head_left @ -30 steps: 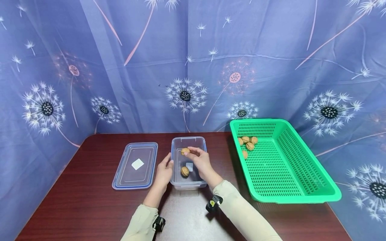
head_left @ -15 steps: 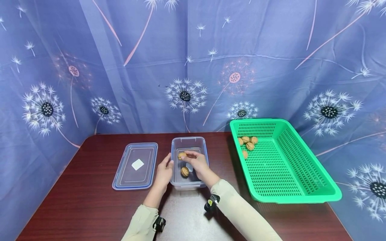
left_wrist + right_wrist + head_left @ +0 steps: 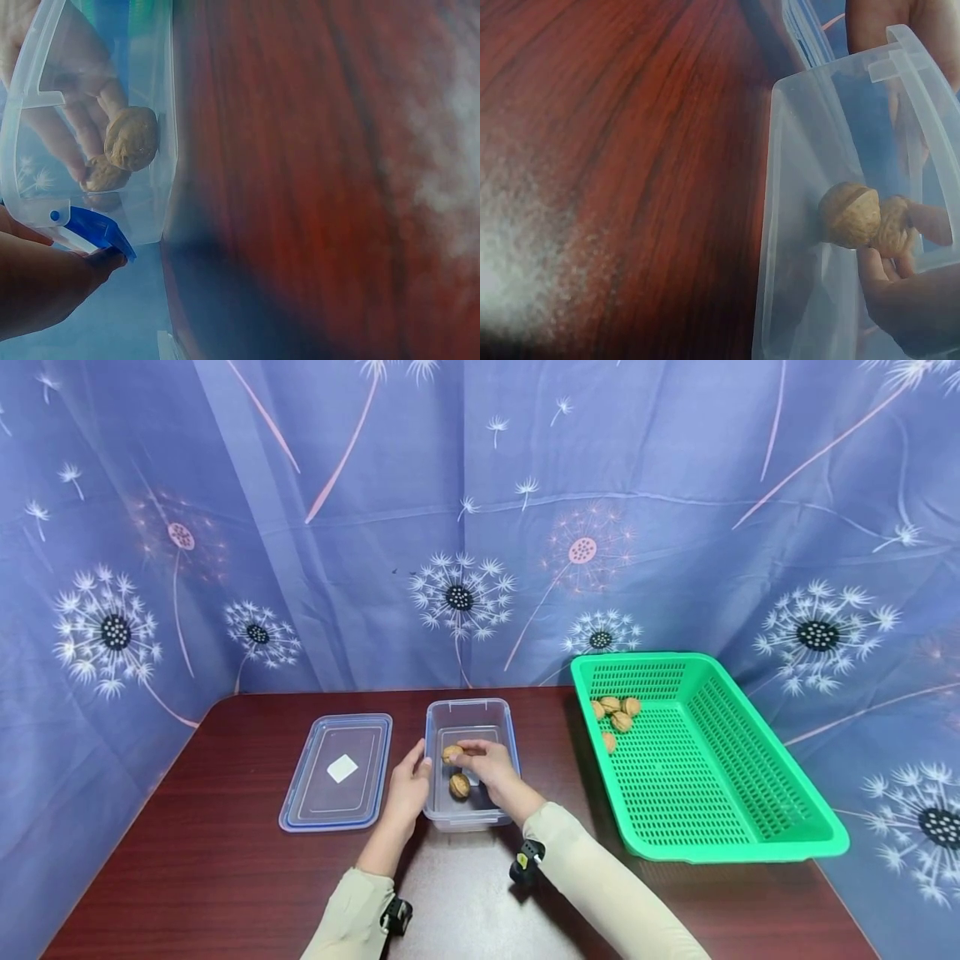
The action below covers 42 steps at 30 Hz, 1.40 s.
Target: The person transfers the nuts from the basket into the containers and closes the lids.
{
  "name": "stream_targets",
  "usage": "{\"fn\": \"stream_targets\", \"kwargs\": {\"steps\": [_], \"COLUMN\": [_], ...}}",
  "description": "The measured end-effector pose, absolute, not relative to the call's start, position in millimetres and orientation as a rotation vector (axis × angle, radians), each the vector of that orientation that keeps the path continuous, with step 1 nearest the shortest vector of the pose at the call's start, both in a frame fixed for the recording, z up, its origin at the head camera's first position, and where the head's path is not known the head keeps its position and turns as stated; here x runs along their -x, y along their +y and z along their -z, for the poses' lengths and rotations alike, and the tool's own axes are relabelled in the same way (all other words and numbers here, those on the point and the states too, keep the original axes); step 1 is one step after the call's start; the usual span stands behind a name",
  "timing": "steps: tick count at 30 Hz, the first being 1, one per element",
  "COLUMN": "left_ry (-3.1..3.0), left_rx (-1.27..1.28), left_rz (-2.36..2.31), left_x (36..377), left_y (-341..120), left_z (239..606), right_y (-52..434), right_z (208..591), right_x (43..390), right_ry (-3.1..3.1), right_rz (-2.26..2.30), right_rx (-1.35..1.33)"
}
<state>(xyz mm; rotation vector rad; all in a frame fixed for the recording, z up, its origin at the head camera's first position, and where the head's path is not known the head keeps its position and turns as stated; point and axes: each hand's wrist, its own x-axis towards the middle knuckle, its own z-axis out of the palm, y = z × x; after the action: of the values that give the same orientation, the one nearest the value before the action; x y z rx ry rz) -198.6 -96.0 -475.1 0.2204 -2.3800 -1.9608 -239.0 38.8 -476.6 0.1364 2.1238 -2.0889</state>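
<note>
A: Item one, the right hand (image 3: 491,766)?

B: It reached down inside the clear rectangular plastic container (image 3: 470,814), fingertips (image 3: 930,221) pinched round a brown wrinkled walnut (image 3: 452,752) held low, near the floor of the box.

A: Item two, the second walnut (image 3: 460,786)?

B: It lay on the container floor just nearside of those fingertips, toward the person. In the right wrist view it sat just beside the pinched one (image 3: 896,225); whether the two shells touched could not be told. Both were near-round, so no long axis mattered.

A: Item three, the left hand (image 3: 407,789)?

B: It rested against the container's left wall, fingers fairly straight along the side and thumb at the rim by the blue clip (image 3: 94,229). It steadied the box and held no nut. The right hand was plainly the nearer to both walnuts.

A: Item four, surroundings?

B: A clear flat lid with blue edging (image 3: 337,772) lay left of the left hand on the dark red wooden table (image 3: 210,868). A green perforated plastic basket (image 3: 750,843) stood well to the right of the right hand, with a small cluster of walnuts (image 3: 617,717) at its far end.
</note>
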Motion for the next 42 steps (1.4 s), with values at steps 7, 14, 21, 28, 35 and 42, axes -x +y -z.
{"fn": "stream_targets", "kwargs": {"steps": [7,14,21,28,35,42], "left_ry": [-2.384,-2.379,-2.383,-2.362,-2.354,-2.377], "left_rx": [-0.215,-0.217,-0.225,-0.205,-0.182,-0.208], "left_rz": [1.950,1.955,1.948,1.934,1.896,1.925], "left_x": [199.5,198.6,199.1,199.8,195.8,200.9], "left_y": [-95.7,-95.3,-95.2,-96.0,-95.6,-96.0], "left_z": [476.0,475.3,476.6,478.9,478.0,478.6], "right_y": [38.7,38.0,39.0,40.5,42.6,47.4], "right_z": [479.1,478.4,475.1,467.5,449.3,425.4], "right_x": [238.9,236.3,234.1,236.0,242.3,253.6], "right_ry": [2.193,2.260,2.259,2.268,2.233,2.225], "right_rz": [2.018,1.945,1.936,1.931,1.970,2.087], "right_rx": [-0.130,-0.127,-0.104,-0.111,-0.126,-0.130]}}
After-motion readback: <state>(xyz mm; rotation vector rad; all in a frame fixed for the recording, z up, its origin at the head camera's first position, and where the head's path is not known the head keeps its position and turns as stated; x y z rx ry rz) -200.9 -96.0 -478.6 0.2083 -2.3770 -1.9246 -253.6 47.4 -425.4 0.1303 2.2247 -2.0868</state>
